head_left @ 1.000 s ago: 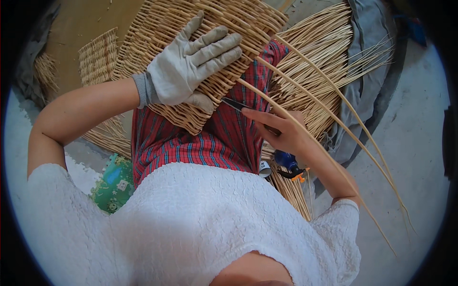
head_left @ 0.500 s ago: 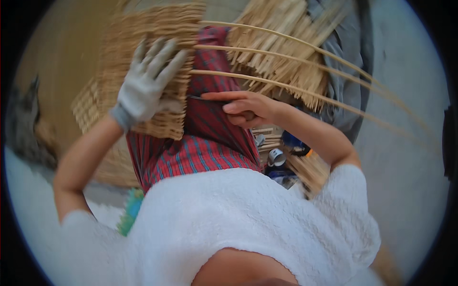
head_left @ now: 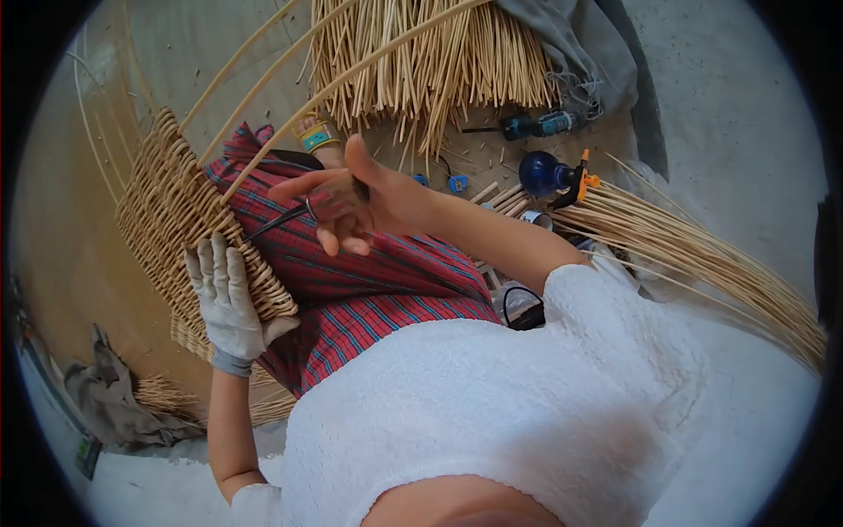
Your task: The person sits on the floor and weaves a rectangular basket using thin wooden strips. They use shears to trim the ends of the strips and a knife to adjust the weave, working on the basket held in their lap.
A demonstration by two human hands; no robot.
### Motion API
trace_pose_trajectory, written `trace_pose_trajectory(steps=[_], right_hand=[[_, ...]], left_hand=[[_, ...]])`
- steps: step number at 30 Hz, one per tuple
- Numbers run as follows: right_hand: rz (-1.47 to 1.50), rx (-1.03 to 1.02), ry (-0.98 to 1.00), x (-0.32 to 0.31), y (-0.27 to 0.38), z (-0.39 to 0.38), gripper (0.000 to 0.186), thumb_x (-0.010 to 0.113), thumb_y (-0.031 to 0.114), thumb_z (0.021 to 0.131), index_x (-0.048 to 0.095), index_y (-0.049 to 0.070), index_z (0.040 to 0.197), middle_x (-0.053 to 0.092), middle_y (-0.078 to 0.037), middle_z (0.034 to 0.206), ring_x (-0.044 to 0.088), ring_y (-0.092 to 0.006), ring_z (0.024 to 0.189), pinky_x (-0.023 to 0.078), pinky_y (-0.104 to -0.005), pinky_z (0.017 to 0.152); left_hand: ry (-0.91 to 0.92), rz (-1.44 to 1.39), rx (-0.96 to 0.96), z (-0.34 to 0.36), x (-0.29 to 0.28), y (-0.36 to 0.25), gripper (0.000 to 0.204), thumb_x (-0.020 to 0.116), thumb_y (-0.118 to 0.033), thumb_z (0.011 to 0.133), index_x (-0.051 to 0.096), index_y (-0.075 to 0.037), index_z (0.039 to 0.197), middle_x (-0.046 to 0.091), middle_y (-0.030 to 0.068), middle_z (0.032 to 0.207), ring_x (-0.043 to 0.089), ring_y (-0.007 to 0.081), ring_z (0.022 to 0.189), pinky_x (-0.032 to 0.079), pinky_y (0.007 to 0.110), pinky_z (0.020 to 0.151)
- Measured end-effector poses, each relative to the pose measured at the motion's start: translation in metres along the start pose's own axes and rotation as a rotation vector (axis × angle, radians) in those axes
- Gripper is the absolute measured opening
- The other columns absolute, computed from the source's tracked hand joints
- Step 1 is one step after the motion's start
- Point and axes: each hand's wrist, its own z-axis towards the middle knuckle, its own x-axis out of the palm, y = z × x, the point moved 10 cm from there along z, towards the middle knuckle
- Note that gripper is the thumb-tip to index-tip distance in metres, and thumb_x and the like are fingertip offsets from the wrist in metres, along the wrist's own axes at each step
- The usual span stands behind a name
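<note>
My left hand, in a white glove with a grey cuff, lies with fingers stretched flat against a woven wicker panel. The thumb is spread toward the panel's near edge. Long bare rods stick out of the panel's far side. Above my lap, my right hand is bare, its thumb raised and index finger extended. Dark-bladed scissors hang from its curled fingers, the tip pointing at the panel's right edge. Part of the scissors' handle is hidden by the fingers.
A red plaid cloth covers my lap. Ahead lies a thick bundle of cut rods beside grey cloth. To the right are a blue spray bottle, a dark power tool and long rods. More grey cloth lies left.
The panel has tilted and swung left, so its rods now point up and away rather than right. My right hand has lifted, with the scissors still in it. My left hand has slid nearer me.
</note>
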Motion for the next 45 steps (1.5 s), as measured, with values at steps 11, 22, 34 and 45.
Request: trace_pose_trajectory(steps=[11,22,34,45], right_hand=[[-1.322,0.476,-1.21,-0.325,-0.139,-0.147,0.048,0.081,0.032,0.084,0.071,0.016,0.128,0.065,-0.02,0.131,0.058,-0.0361,0.13,0.048,-0.0496,0.108],[-1.125,0.239,-1.422,-0.397,-0.11,-0.175,0.047,0.079,0.027,0.088,0.066,0.014,0.132,0.077,-0.01,0.095,0.077,-0.0223,0.088,0.061,-0.0381,0.079],[-0.307,0.29,-0.717,-0.255,-0.042,-0.128,0.034,0.072,0.032,0.102,0.057,0.014,0.128,0.073,-0.003,0.092,0.076,-0.0132,0.077,0.054,-0.0204,0.058],[-0.439,0.385,-0.978,-0.325,-0.124,-0.136,0.028,0.069,0.032,0.103,0.063,0.012,0.121,0.073,-0.004,0.083,0.074,-0.0142,0.068,0.058,-0.0284,0.059]], left_hand=[[-0.003,0.022,-0.065,0.004,0.002,-0.002,0.121,0.08,-0.073,0.069,0.037,-0.008,0.162,0.032,0.0247,0.169,0.025,0.0464,0.158,0.017,0.064,0.129],[0.001,-0.004,-0.1,0.0,0.001,0.001,0.129,0.088,-0.071,0.058,0.037,-0.015,0.163,0.027,0.0208,0.171,0.022,0.0418,0.16,0.016,0.066,0.128],[-0.065,-0.003,-0.023,0.0,-0.005,0.003,0.124,0.074,-0.08,0.071,0.035,-0.005,0.162,0.034,0.0243,0.167,0.028,0.0478,0.156,0.018,0.066,0.128],[-0.076,0.019,-0.054,0.009,-0.009,-0.003,0.123,0.076,-0.078,0.069,0.038,-0.003,0.16,0.037,0.0222,0.166,0.03,0.0456,0.156,0.017,0.064,0.129]])
